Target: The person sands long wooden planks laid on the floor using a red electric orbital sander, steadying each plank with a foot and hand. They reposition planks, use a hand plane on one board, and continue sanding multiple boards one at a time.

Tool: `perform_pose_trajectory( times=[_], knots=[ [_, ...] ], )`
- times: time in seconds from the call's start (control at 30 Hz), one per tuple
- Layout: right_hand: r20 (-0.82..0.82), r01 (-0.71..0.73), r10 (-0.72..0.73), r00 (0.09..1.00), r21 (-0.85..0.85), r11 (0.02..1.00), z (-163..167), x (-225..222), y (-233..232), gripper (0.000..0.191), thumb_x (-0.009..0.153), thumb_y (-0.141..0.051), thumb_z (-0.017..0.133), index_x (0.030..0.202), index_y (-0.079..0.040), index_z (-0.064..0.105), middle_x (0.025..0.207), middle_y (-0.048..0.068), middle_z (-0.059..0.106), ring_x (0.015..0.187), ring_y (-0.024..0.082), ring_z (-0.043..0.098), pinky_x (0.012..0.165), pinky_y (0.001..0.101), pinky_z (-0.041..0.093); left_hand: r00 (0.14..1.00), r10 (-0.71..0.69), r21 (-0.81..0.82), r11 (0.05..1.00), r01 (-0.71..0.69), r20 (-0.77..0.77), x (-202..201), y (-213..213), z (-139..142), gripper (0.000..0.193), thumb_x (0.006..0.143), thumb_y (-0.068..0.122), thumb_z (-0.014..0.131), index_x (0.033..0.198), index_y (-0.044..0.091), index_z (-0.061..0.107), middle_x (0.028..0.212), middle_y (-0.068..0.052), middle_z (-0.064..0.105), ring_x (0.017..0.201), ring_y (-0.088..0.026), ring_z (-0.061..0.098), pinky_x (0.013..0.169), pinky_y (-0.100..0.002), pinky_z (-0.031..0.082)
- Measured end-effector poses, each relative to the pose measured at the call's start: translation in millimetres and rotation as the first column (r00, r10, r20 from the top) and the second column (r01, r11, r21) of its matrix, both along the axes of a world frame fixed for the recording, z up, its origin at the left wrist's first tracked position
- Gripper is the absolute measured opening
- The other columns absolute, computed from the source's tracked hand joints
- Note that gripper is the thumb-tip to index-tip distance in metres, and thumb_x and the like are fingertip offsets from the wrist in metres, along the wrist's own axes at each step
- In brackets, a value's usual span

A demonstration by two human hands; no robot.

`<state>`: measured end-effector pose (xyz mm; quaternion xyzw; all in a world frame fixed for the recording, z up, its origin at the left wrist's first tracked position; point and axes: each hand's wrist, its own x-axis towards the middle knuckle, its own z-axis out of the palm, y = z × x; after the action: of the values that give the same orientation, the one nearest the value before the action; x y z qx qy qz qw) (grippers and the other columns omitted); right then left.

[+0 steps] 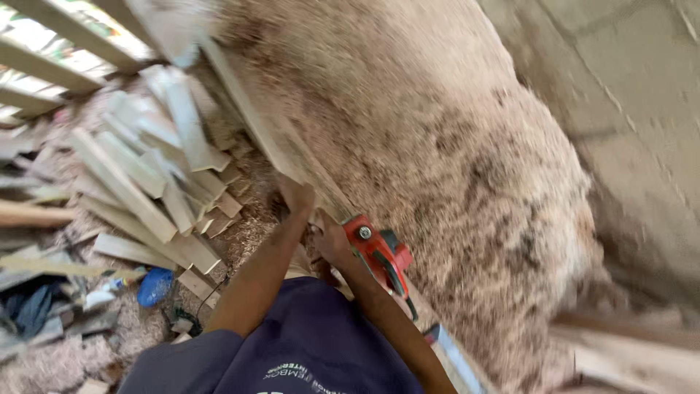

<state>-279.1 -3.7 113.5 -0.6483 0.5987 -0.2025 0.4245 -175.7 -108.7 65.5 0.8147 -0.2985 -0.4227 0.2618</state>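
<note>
A long wooden board (251,117) runs diagonally from the upper left down toward my body. My left hand (295,195) rests on the board, pressing down on its edge. Just behind it, my right hand (332,244) grips a red and black electric hand planer (379,255) that sits on the board. The planer's cord trails down past my right forearm. Motion blur hides the finger detail on both hands.
A big heap of wood shavings (445,146) lies to the right of the board, against a concrete wall (634,95). Several wood offcuts (146,182) are piled on the left, with a blue object (154,286) and clutter on the shaving-covered floor. Wooden slats (51,66) stand at the top left.
</note>
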Motion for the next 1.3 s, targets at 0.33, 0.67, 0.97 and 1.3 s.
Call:
perform_pose_trajectory(
  times=[0.33, 0.67, 0.97, 1.3],
  knots=[
    [-0.238, 0.852, -0.823, 0.515, 0.036, 0.522, -13, -165, 225, 0.016, 0.087, -0.006, 0.066, 0.102, -0.002, 0.071, 0.088, 0.017, 0.072, 0.081, 0.032, 0.068, 0.071, 0.0415, 0.056, 0.984, -0.077, 0.196, 0.980, 0.045, 0.159, -6, -11, -36, 0.065, 0.102, 0.039, 0.051, 0.140, -0.011, 0.035, 0.132, -0.031, 0.051, 0.116, -0.039, 0.056, 0.102, -0.048, 0.043],
    [-0.787, 0.942, -0.524, 0.325, 0.320, 0.103, -66, -259, 336, 0.028, 0.089, -0.018, 0.070, 0.112, -0.003, 0.067, 0.097, 0.014, 0.071, 0.086, 0.026, 0.070, 0.072, 0.0390, 0.058, 0.983, 0.168, -0.082, 0.983, -0.162, 0.076, 22, 35, -39, 0.039, 0.101, 0.024, 0.052, 0.113, -0.012, 0.060, 0.106, -0.026, 0.067, 0.089, -0.034, 0.066, 0.081, -0.050, 0.054],
    [-0.241, 0.875, -0.894, 0.377, 0.408, 0.259, -4, -282, 218, 0.040, 0.084, -0.024, 0.076, 0.117, -0.005, 0.065, 0.102, 0.010, 0.072, 0.087, 0.021, 0.071, 0.069, 0.0364, 0.061, 0.915, -0.401, -0.109, 0.912, 0.395, -0.041, -22, 111, 49, 0.026, 0.101, 0.023, 0.066, 0.117, 0.003, 0.070, 0.100, -0.012, 0.075, 0.081, -0.017, 0.070, 0.076, -0.033, 0.062],
    [0.066, 0.038, -0.035, 0.997, -0.040, 0.998, 79, -68, 4, 0.049, 0.082, -0.025, 0.083, 0.124, -0.005, 0.067, 0.109, 0.015, 0.073, 0.097, 0.025, 0.068, 0.083, 0.0382, 0.056, 0.709, -0.671, -0.183, 0.741, 0.646, -0.218, -3, 55, 112, 0.041, 0.092, 0.026, 0.073, 0.128, 0.007, 0.068, 0.117, -0.014, 0.075, 0.095, -0.020, 0.072, 0.087, -0.036, 0.055]
  ],
)
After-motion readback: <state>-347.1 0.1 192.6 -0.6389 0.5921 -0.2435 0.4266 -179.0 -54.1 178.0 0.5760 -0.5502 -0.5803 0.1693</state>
